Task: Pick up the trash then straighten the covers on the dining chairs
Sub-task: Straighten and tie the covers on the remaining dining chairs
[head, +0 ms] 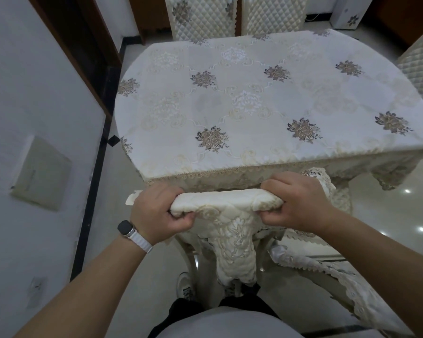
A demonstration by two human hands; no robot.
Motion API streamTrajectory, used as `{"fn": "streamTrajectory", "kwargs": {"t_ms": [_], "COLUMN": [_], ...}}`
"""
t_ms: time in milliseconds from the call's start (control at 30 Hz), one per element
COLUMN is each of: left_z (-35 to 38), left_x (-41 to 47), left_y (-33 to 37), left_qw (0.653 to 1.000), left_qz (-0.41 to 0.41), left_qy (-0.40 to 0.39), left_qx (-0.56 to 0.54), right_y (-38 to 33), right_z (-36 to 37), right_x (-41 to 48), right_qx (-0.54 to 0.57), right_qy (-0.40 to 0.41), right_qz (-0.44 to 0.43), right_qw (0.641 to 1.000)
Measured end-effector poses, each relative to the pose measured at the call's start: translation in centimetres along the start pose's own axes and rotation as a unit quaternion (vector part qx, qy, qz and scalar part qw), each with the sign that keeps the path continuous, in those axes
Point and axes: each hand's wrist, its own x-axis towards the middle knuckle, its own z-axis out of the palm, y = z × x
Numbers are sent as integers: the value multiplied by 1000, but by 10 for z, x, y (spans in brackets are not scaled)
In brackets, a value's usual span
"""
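Note:
A cream embroidered chair cover (230,215) is bunched over the top of the near dining chair, right in front of me at the table's near edge. My left hand (156,213), with a watch on its wrist, grips the cover's left end. At the right end my right hand (298,203) holds the same rolled top edge, fingers curled over it. The cover hangs crumpled down the chair back between my arms. A second lace cover (332,267) lies spread on the chair to the right. No trash is visible.
The oval dining table (242,106) with a floral cloth fills the middle. Two quilted chairs (200,18) stand at its far side, another (420,62) at the right. A white wall (34,118) with a dark skirting runs close on the left. Glossy floor lies to the right.

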Motion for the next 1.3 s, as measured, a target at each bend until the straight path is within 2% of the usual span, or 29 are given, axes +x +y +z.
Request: {"fn": "streamTrajectory", "kwargs": {"t_ms": [300,600,800,1033,1300], "left_z": [17,8,8,21,28], "left_x": [-2,9,6,-2,5], "left_y": [15,-8,-15,-1,6], "left_qw": [1000,999,1000,999,998], "left_qz": [-20,20,13,12,3], "left_qy": [9,5,-10,14,23], "left_qx": [14,25,17,35,60], "right_y": [24,6,1,20,34], "right_z": [-4,6,6,7,4], "right_x": [-2,6,7,-2,4], "right_qx": [-8,6,5,-22,-15], "right_qy": [-34,20,31,-27,-44], "right_qz": [7,8,-2,-4,-2], "right_qw": [999,1000,1000,999,999]}}
